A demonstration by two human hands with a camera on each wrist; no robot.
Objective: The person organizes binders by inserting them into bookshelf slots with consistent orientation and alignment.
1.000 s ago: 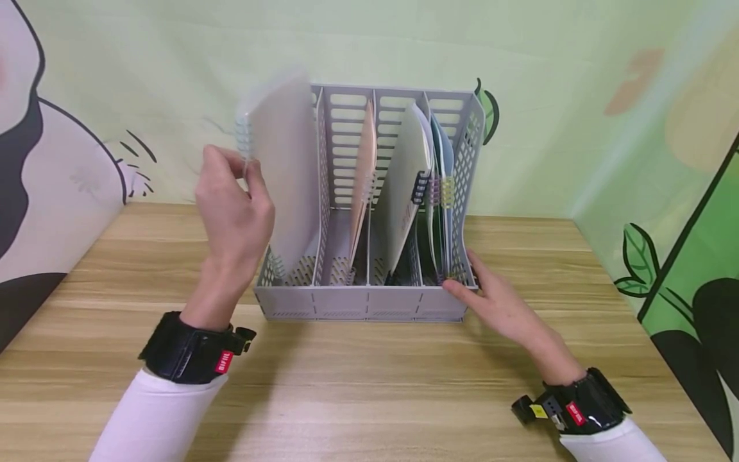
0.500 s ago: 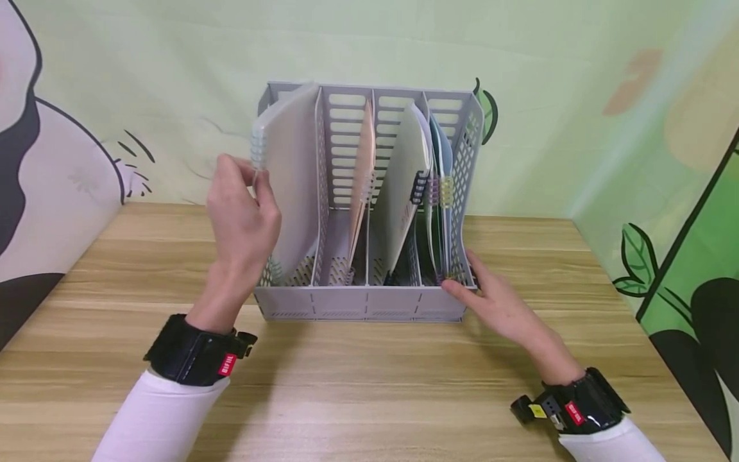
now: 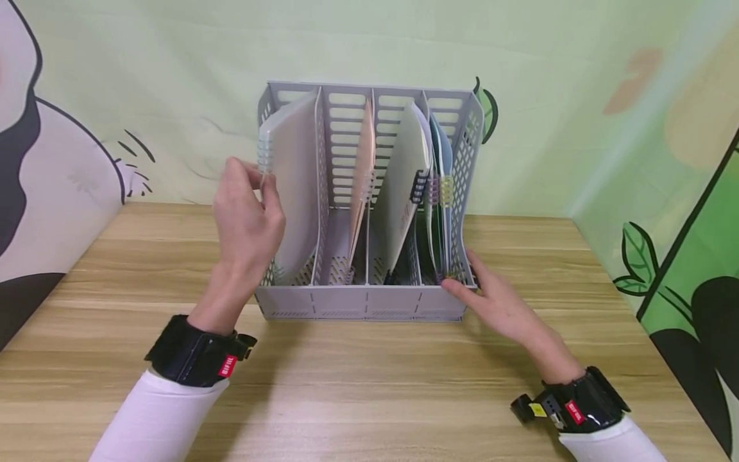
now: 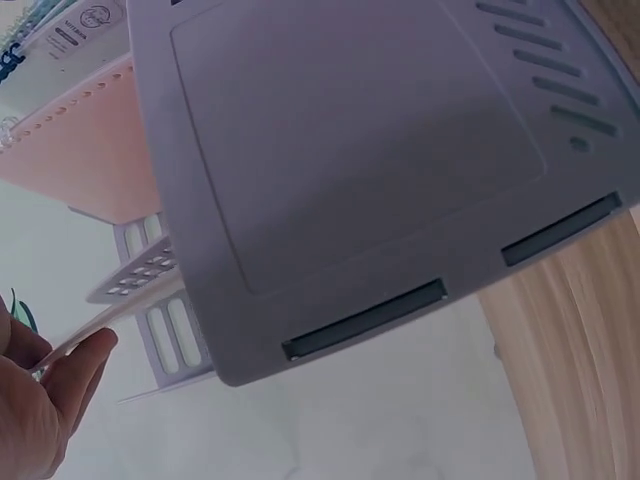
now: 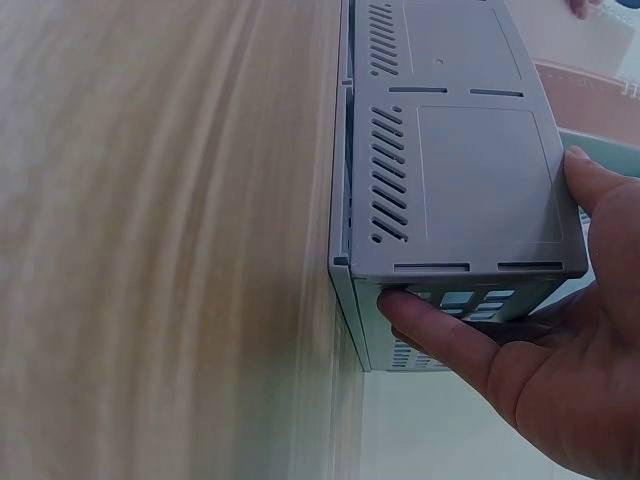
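A grey four-slot file organizer stands on the wooden table. In its leftmost slot is a notebook with a translucent cover and pale blue binding rings. My left hand pinches the front edge of this notebook just below the upper rings, between thumb and fingers; the left wrist view shows the thin edge held there. My right hand grips the organizer's front right corner, thumb on the front rim and fingers against the side wall. The right wrist view shows this hand close up.
A peach notebook leans in the second slot and a white one with black rings in the third. Several bluish and green notebooks fill the rightmost slot. A printed green backdrop hangs behind the table.
My left hand has lowered the translucent notebook and moved slightly right, so it sits deeper in the leftmost slot. My right hand has stayed at the corner.
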